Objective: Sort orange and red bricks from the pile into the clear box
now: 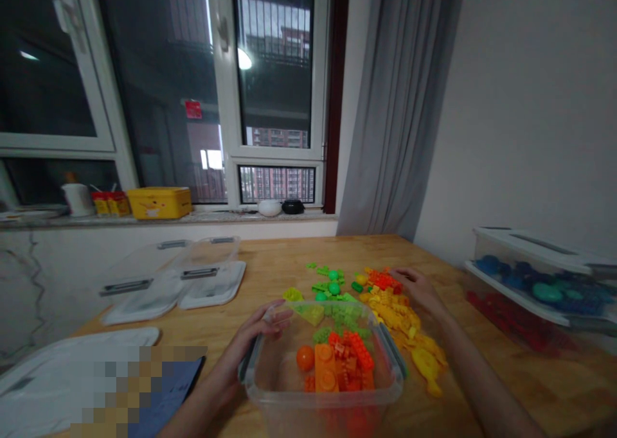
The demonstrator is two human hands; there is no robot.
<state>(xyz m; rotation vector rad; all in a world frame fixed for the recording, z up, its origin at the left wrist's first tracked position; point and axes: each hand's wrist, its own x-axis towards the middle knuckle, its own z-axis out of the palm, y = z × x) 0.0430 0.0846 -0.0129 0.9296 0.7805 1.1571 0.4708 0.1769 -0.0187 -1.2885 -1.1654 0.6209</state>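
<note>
Head view, looking down a wooden table [270, 268] toward a window, and both bare hands are out over a spread of bright plastic building bricks. Left hand [255, 335] sits on the far left rim of a clear plastic container [270, 377], fingers curled loosely over the edge, thumb side on the outside wall; it grips the rim and nothing else. Inside that container, orange bricks [340, 364] are heaped toward the right half, with an orange ball [305, 358] just beside them on the left.

Right hand [417, 287] is stretched out beyond the container, palm down and fingers extended flat, resting against the loose pile at its far right edge. Fingertips touch the red-orange pieces [383, 279]; whether anything is pinched under them cannot be told. Below that hand runs a band of yellow bricks [400, 316], trailing toward the near right along the container's side. Left of those lie the green bricks [332, 290], scattered behind the container's far wall.

Off to the left, clear lids [193, 280] lie flat on the table, well apart from the hands. At the right edge, stacked clear boxes [540, 284] hold blue and red pieces. On the windowsill sits a yellow box [159, 202]. A grey curtain [395, 104] hangs right of the window.
</note>
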